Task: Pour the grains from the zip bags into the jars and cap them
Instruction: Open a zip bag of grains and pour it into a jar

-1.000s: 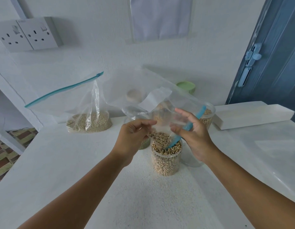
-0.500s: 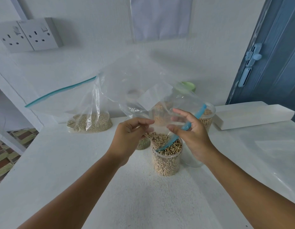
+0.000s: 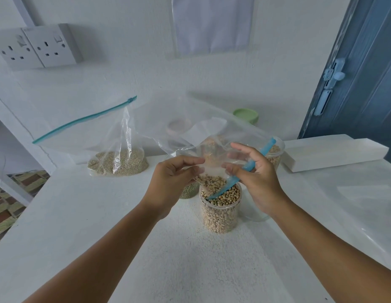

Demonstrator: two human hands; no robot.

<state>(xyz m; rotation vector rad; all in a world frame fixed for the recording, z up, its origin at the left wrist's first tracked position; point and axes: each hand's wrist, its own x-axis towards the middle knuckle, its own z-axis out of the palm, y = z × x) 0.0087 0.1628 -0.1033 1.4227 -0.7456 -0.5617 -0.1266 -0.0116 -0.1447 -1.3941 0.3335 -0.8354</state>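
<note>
A clear zip bag [image 3: 190,125] with a blue zip strip hangs upturned over an open clear jar [image 3: 220,212] full of pale beans. My left hand [image 3: 170,178] pinches the bag's mouth at its left side. Beside it, my right hand [image 3: 255,178] grips the right side and the blue zip. The bag's mouth sits at the jar's rim, with a few beans still in it. Behind my left hand stands a jar of green grains [image 3: 189,191], partly hidden. A third jar of beans [image 3: 275,154] stands behind my right hand.
A second zip bag [image 3: 116,158] of small pale grains leans against the wall at the left. A green lid [image 3: 246,114] and a pinkish lid [image 3: 179,127] lie by the wall. A white box [image 3: 334,152] lies at the right, a blue door [image 3: 365,68] beyond it.
The bag has been lifted and shaken over the jar; the beans that were in it have dropped into the jar. Both hands keep their hold near the rim.
</note>
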